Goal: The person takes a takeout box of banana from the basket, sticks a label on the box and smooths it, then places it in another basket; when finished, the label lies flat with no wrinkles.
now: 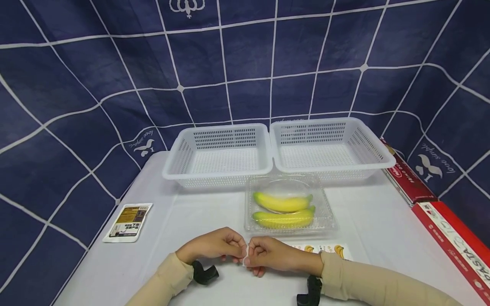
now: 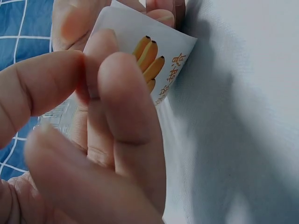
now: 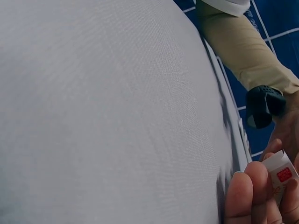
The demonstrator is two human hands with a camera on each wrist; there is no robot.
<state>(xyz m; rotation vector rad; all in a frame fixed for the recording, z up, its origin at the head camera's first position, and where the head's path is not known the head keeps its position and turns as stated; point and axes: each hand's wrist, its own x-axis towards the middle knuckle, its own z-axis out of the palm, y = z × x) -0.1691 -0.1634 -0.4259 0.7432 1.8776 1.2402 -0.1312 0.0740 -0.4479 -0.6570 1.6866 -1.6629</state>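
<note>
Both hands meet above the table in front of the clear box (image 1: 327, 212), which contains two yellow-green bananas (image 1: 283, 219). Between their fingertips is a white sticker label printed with bananas (image 2: 173, 42) and orange characters. My left hand (image 1: 218, 246), fingers curled, pinches at the label's edge. My right hand (image 1: 275, 255) grips the label from the other side, and a red square on it shows in the right wrist view. Behind the right hand, a white strip with banana pictures (image 1: 340, 250) extends rightward, partly hidden by that hand and wrist.
Two white perforated baskets (image 1: 218, 175) stand side by side at the back. A flat brown-and-white packet (image 1: 128, 223) lies at the left. Red boxes (image 1: 451, 238) line the right edge, and a blue checked cloth (image 1: 245, 55) hangs behind the table.
</note>
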